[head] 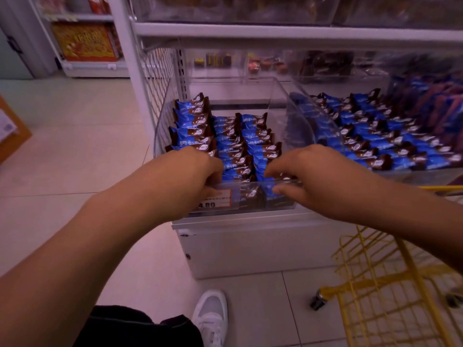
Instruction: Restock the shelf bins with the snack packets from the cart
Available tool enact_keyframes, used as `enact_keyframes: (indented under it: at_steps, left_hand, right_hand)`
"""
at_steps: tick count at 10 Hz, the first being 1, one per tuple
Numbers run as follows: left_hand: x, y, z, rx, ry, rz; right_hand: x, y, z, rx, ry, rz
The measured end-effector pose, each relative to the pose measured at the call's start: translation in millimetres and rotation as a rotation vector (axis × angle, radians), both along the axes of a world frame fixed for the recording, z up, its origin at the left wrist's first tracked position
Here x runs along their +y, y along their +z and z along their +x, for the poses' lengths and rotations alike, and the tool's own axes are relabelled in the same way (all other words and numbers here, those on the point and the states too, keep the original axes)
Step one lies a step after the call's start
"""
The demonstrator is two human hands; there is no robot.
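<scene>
Both your hands sit at the front lip of the clear shelf bin (280, 96): your left hand (198, 169) curls down onto the blue-and-brown snack packets (233, 144), and your right hand (308, 171) pinches the front wall, fingers inside, thumb outside. Press or tug too hard and the upright rows could topple, or the bin could slide off the shelf toward the yellow cart (380, 284).

Snack packets (233, 144) lie in rows in the left bin (280, 96) on the shelf (250, 219); a second bin (313, 108) stands right of it, the cart (375, 284) before the shelf's right end.
</scene>
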State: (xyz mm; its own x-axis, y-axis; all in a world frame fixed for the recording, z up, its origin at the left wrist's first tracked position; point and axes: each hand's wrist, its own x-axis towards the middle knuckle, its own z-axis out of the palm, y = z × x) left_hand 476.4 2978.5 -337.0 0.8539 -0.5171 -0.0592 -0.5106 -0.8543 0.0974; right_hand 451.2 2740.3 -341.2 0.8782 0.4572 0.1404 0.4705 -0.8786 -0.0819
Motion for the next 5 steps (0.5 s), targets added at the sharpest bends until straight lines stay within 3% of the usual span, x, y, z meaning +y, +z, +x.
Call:
enact_keyframes:
  at_steps: [1,3,4,5]
  left_hand:
    - [-5.6,4.8,-3.3,-0.103,0.026,0.067]
    - [-32.0,2.8,-29.5,-0.323,0.039,0.316]
    - [-29.8,-0.1,-38.3,-0.288,0.026,0.239]
    - [-8.1,20.5,-43.5,-0.038,-0.017,-0.141]
  right_hand:
    - [0.0,-9.4,-14.0,0.025,-0.034,-0.176]
    - [-8.9,-13.1,-30.9,0.173,-0.027,-0.164]
    - [-13.1,-0.1,-42.2,0.315,-0.002,-0.049]
    - [-25.0,30.8,-73.0,0.226,0.013,0.26]
